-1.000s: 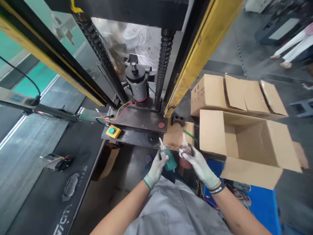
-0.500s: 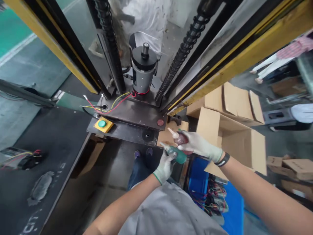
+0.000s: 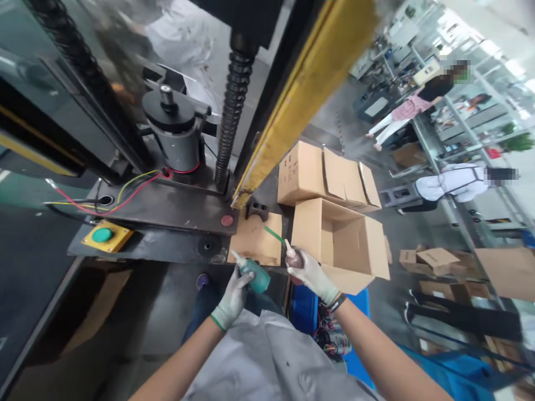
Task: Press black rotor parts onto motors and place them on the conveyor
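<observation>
Left hand (image 3: 232, 294) grips a green squeeze bottle (image 3: 254, 275), right hand (image 3: 312, 273) a red squeeze bottle (image 3: 293, 258); an open cardboard box (image 3: 340, 245) sits just right, a motor (image 3: 175, 133) upper left.

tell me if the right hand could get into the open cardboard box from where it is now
Probably yes. The right hand sits just beside the open cardboard box, whose top faces it with flaps folded out, and nothing lies between. It does grip a red bottle, so it would go in full.

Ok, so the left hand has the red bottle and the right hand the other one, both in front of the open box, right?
Not quite. The head view shows the left hand holding the green bottle; the red bottle is in the right hand. Both are in front of the open box.
</observation>
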Motion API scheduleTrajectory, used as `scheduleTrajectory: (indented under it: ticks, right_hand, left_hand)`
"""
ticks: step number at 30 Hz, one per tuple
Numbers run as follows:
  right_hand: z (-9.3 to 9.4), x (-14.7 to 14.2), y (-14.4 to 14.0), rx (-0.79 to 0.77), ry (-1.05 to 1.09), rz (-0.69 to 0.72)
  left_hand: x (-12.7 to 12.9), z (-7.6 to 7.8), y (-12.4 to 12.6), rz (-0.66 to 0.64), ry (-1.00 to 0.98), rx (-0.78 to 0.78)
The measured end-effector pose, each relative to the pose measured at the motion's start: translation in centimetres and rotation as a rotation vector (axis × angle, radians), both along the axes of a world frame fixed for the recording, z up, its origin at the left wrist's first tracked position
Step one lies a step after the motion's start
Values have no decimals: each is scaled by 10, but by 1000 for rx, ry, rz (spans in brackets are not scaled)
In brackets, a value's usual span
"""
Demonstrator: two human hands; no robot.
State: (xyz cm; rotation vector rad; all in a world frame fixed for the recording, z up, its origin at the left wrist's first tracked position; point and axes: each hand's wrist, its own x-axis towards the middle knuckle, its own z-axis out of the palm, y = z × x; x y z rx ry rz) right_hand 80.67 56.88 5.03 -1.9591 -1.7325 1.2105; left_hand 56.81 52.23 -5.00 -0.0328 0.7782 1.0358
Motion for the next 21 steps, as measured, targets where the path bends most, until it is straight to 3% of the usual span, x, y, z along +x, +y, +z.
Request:
scheduleTrajectory:
  ticks: [9, 13, 15, 18, 21]
  right_hand:
    - [-7, 91, -19, -24, -99, -67]
    - [-1, 96, -23, -71, 26, -80]
    - [14, 83, -24, -143, 196, -96]
    - [55, 56, -15, -235, 495, -131]
    - [95, 30, 23, -226, 494, -7]
  left_hand:
    - [56, 7, 15, 21, 81, -16]
    - [73, 9, 21, 49, 67, 9]
    - [75, 9, 20, 63, 65, 13]
    - [72, 9, 14, 84, 69, 0]
    - [68, 7, 7, 113, 55, -18]
